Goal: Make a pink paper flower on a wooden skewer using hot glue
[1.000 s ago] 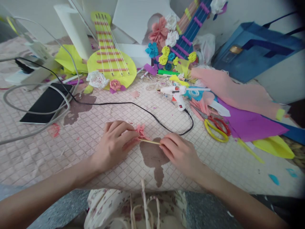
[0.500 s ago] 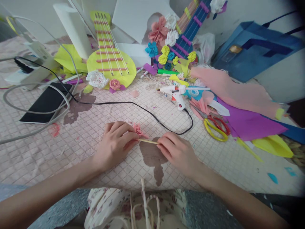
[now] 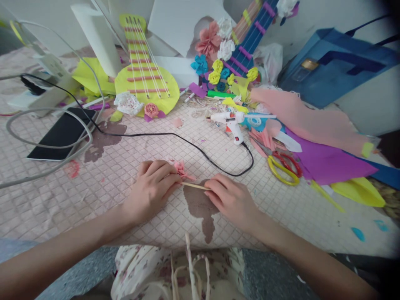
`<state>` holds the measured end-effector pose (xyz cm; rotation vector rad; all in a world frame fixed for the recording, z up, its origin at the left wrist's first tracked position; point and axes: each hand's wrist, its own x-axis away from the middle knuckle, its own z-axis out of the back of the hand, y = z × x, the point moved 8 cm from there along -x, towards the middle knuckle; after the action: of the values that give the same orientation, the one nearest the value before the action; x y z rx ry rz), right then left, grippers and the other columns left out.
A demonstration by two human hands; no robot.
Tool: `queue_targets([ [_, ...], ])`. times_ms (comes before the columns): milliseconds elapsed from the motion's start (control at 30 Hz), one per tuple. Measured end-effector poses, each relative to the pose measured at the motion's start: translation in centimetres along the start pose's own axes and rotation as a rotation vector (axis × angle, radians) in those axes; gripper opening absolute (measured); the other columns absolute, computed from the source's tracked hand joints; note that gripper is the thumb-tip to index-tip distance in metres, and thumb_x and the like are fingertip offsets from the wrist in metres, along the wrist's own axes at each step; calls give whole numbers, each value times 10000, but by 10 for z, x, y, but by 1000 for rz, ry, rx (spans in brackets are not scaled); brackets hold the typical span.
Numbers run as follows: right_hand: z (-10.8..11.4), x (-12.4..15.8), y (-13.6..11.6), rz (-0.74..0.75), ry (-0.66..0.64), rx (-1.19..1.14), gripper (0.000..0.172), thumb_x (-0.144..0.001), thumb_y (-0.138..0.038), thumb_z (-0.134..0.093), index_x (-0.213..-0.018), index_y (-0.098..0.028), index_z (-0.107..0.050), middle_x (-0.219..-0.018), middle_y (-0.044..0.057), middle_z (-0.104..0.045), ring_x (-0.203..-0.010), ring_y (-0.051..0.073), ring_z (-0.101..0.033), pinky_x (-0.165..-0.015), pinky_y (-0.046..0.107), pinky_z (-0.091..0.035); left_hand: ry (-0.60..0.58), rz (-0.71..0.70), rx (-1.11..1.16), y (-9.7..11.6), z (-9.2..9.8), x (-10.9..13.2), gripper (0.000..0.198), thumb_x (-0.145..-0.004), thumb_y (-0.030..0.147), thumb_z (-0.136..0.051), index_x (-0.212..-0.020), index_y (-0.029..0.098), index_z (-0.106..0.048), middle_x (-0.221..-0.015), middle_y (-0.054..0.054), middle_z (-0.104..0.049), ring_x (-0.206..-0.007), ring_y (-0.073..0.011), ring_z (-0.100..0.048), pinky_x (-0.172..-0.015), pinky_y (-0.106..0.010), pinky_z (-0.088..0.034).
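Note:
A thin pale wooden stick [image 3: 194, 186] stretches between my two hands, low over the patterned tablecloth. My left hand [image 3: 154, 183] is closed on its left end, palm down, with the fingertips bunched together. Its right end is pinched in the closed fingers of my right hand [image 3: 231, 196]. Just beyond my left fingertips lies a pink crepe paper flower [image 3: 181, 168], partly hidden by that hand; whether it touches the stick I cannot tell. Farther back, a white hot glue gun [image 3: 231, 121] rests on its side, its black cord curving toward me.
At the back stand a yellow paper guitar [image 3: 146, 87] and a blue one [image 3: 243, 54] with paper flowers. Scissors [image 3: 283, 171] and coloured paper sheets [image 3: 328, 156] lie to the right, near a blue bag [image 3: 331, 71]. A black phone [image 3: 59, 135] lies left under a looping grey cable.
Almost nothing differs. My right fingers have shifted very slightly left along the stick; my left hand stays where it was.

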<state>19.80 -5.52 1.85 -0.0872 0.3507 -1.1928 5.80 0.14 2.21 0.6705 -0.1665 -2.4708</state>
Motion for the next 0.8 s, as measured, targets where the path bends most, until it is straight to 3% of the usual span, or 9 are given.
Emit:
queue_targets([
  [233,-6,-14,-16,87,-18,36,133,-919,-214,-458,-926,-167,-583,-897,55,-588,-849,172,-531,-737,304,-454,-41,-34,-32,2,-5,1,158,-931,216,-474,-988,215,-622,-967,-31,-650,-934,-216,-527,-798,-398,-350],
  [400,-15,-23,-27,162,-18,99,155,-906,-130,-440,-847,-162,-579,-843,41,-571,-812,166,-518,-722,295,-450,-55,-40,-30,3,-4,3,137,-920,213,-495,-991,213,-613,-963,-32,-645,-930,-221,-521,-808,-403,-351],
  [800,-11,-22,-30,213,-12,133,162,-905,-124,-440,-840,-156,-586,-854,47,-574,-805,166,-496,-719,302,-438,23,0,-19,2,6,4,47,-871,202,-585,-914,220,-595,-910,1,-656,-882,-197,-539,-780,-374,-349],
])
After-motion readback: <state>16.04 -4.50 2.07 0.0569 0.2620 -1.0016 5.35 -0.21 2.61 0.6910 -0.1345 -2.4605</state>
